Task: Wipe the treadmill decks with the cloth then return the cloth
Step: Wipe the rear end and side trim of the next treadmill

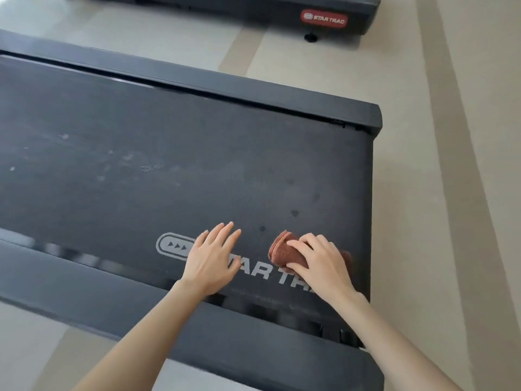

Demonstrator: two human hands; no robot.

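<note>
Beneath both hands, treadmill deck (pixel 141 142): dark, pale smudges toward the left, white logo (pixel 174 245) by its near edge.
Second treadmill (pixel 324 12): beyond the deck's far edge, apart from it.
Left hand (pixel 210 258): flat on the deck over the logo, fingers straight, apart from the right.
Right hand (pixel 321 261): fingers and thumb curled round the cloth.
Cloth (pixel 284 249): brown, folded, pressed on the deck near its right end.

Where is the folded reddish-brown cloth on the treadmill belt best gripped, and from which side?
Across its middle, from above, as the right hand does: the folded reddish-brown cloth lies flat on the black treadmill belt, its stacked layers fanning apart at the left end.
</note>
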